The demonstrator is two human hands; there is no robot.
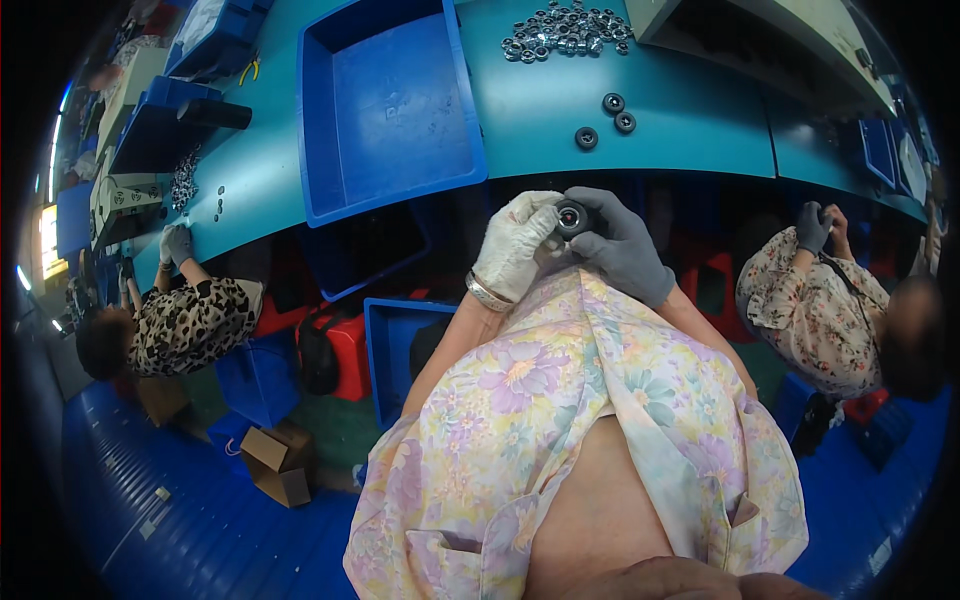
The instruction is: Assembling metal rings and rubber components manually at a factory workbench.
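A worker in a pale floral smock holds a small round black part with a shiny centre [571, 217] just below the edge of a teal workbench [700, 110], both hands closed round it. The left hand [515, 245], in a white glove with a metal bracelet [487, 293] at the wrist, pinches the part from nine o'clock; the right hand [622, 245], in a grey glove, curls its fingers over it from three o'clock. The two gloves touch around the part.

On the bench at twelve o'clock of the hands lie three dark ring-shaped parts [606, 120], apart from one another, and beyond them a heap of bright metal rings [565, 32]. A large blue tray [385, 105] sits at eleven o'clock.

At nine o'clock a second person in a leopard-print top rests grey-gloved hands [175, 243] on the bench. At three o'clock a third person in a flowered blouse raises a grey-gloved hand [812, 227].
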